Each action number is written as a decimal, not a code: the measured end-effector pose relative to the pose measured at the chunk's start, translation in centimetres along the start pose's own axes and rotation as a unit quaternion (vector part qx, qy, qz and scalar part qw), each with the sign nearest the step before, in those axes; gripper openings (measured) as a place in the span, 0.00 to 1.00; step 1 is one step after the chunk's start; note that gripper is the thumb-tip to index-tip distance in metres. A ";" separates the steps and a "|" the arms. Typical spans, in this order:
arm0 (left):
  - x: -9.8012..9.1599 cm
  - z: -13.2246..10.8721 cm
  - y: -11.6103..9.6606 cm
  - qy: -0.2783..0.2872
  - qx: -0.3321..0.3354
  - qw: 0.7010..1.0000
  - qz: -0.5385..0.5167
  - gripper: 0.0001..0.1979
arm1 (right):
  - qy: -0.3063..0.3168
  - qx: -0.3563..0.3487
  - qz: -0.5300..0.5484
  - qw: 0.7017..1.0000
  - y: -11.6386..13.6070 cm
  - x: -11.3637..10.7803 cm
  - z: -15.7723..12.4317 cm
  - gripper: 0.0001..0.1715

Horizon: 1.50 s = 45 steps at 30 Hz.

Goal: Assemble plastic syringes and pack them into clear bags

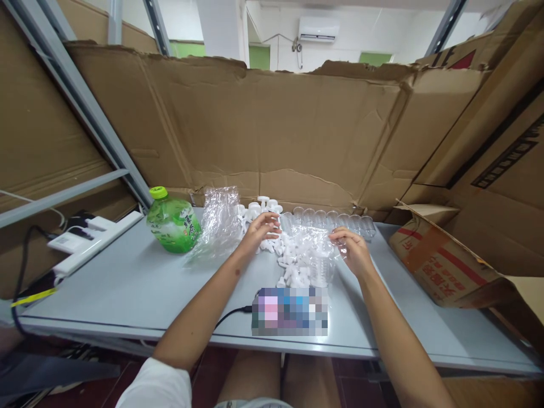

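My right hand (355, 249) pinches the edge of a clear plastic bag (312, 238) between thumb and fingers. The bag lies over a pile of small white plastic parts (293, 263) in the middle of the table. On the other side of the pile, my left hand (264, 229) has its fingers stretched out and a little apart, with nothing visible in them. Behind it stand larger white knob-like pieces (263, 205). A row of clear ribbed plastic pieces (335, 218) runs along the back; more of them (321, 269) show near the bag's front.
A green bottle (172, 224) and a crumpled clear bag (221, 218) stand at the left, by a power strip (97, 243). A blurred-out device (289, 311) with a cable lies at the front. An open cardboard box (442, 260) sits right; cardboard (276, 124) walls the back.
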<state>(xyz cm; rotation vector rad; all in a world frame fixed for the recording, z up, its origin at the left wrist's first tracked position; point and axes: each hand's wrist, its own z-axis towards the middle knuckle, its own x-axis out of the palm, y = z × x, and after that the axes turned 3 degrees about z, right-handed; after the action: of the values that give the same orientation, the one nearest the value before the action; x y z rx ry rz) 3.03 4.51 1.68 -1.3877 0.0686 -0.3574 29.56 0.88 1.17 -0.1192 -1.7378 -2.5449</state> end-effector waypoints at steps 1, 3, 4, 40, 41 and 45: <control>0.4 -0.3 0.1 0.030 -0.035 0.999 -0.018 0.20 | 0.011 -0.005 0.000 1.000 0.0 0.0 0.0 0.13; 1.2 -0.9 0.3 0.105 -0.104 0.988 -0.040 0.29 | 0.041 -0.022 0.008 0.999 0.0 0.3 -0.1 0.14; 1.7 -1.3 0.4 0.135 -0.131 0.981 -0.044 0.32 | 0.055 -0.033 0.014 0.998 0.0 0.4 -0.2 0.15; 3.7 -2.0 1.8 0.134 -0.073 0.988 0.027 0.22 | 0.061 0.039 0.039 0.997 0.2 1.5 -1.0 0.33; 3.6 -1.9 1.7 0.130 -0.065 0.989 0.032 0.22 | 0.076 0.060 0.048 0.994 0.2 1.5 -1.0 0.35; 3.3 -1.7 1.3 0.126 -0.042 0.989 0.061 0.21 | 0.148 0.153 0.036 0.976 0.0 1.8 -1.1 0.25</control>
<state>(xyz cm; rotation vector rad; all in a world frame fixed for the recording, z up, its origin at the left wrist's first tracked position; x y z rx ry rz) 5.96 2.16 0.65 -1.4079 0.3801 -0.4298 27.78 -0.18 0.91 0.1985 -1.9293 -2.0828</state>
